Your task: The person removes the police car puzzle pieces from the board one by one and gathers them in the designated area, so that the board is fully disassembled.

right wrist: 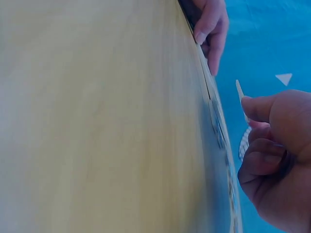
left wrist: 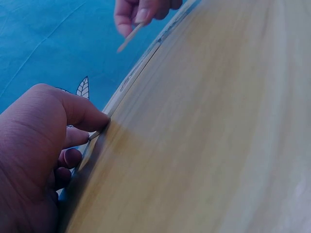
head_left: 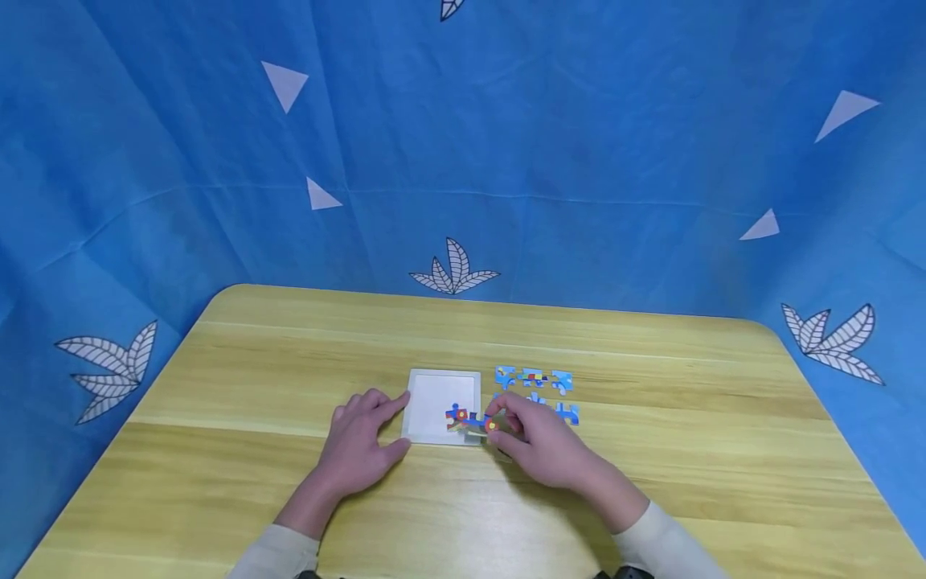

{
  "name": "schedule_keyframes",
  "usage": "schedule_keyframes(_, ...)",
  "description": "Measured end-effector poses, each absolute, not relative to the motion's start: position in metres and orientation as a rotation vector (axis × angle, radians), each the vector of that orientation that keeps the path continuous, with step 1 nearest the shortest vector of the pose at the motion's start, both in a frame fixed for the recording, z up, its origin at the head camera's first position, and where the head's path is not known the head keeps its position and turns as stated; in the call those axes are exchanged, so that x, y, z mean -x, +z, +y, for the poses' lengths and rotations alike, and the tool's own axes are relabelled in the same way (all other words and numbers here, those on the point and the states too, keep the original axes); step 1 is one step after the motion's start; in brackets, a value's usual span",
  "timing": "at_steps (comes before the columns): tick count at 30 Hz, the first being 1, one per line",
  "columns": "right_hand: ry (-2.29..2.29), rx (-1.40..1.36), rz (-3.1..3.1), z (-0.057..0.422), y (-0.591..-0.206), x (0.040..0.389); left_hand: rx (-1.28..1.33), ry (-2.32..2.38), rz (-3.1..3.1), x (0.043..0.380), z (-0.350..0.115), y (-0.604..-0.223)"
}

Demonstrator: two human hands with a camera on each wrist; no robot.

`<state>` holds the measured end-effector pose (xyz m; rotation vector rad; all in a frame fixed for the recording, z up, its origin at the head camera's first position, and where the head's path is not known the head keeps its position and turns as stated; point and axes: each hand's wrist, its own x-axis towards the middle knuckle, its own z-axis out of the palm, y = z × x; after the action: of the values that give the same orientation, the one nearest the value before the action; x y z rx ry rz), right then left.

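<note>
A shallow white square puzzle tray (head_left: 434,408) lies on the table. At its left edge, my left hand (head_left: 359,442) rests with thumb and index finger spread apart, their tips touching the rim. My right hand (head_left: 538,438) pinches a colourful jigsaw puzzle piece (head_left: 473,421), red, yellow and blue, between thumb and fingers. The piece reaches out over the tray's lower right part. Seen edge-on in the right wrist view, this thin puzzle piece (right wrist: 240,94) is tilted and raised above the table. The fingers cover its right end.
Several loose puzzle pieces (head_left: 534,376) lie in rows right of the tray, some partly hidden behind the right hand. The wooden table (head_left: 325,346) stretches out on all sides. A blue cloth (head_left: 542,145) with leaf and triangle prints hangs behind it.
</note>
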<state>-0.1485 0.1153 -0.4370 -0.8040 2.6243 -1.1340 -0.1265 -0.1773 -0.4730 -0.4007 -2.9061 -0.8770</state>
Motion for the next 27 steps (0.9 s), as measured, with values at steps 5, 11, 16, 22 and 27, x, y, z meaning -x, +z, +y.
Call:
schedule_keyframes(5,-1.178,0.793,2.620,0.133,-0.436,0.139,0.394,-0.888,-2.909,0.126,-0.177,-0.472)
schedule_keyframes(11,-1.193,0.738,2.634,0.155,-0.437,0.129,0.393,-0.892,-2.914,0.126,-0.177,-0.473)
schedule_keyframes(16,-1.185,0.692,2.650,0.174,-0.438,0.124,0.389,-0.887,-2.922,0.126,-0.178,-0.472)
schedule_keyframes(22,-1.161,0.680,2.639,0.184,-0.440,0.122,0.387,-0.877,-2.922,0.125,-0.178,-0.472)
schedule_keyframes(27,-1.094,0.674,2.637,0.187,-0.440,0.121,0.394,-0.878,-2.913,0.126,-0.178,-0.472)
